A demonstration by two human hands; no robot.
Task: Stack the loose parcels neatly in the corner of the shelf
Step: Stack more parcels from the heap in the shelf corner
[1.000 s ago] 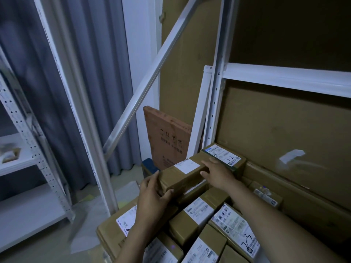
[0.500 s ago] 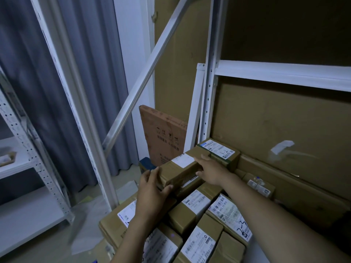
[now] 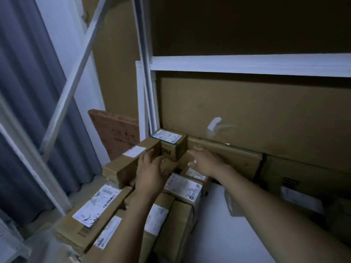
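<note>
In the far left corner of the white metal shelf (image 3: pixel 218 230), a small brown cardboard box (image 3: pixel 171 144) sits against the upright post (image 3: pixel 149 92). Its top carries a white printed label with a blue strip, the text too small to read. Dark letters on its near face are blurred.

A long brown cardboard parcel (image 3: pixel 123 166) with a blank-looking white sticker lies touching the small box on its left, on top of the lower brown parcels (image 3: pixel 91 207). Those have barcode labels with handwritten scrawls.

The left hand (image 3: pixel 152 173) rests on the long parcel, fingers straight, holding nothing. The right hand (image 3: pixel 206 162) is blurred, with fingers spread and empty, just beside the small box.
</note>
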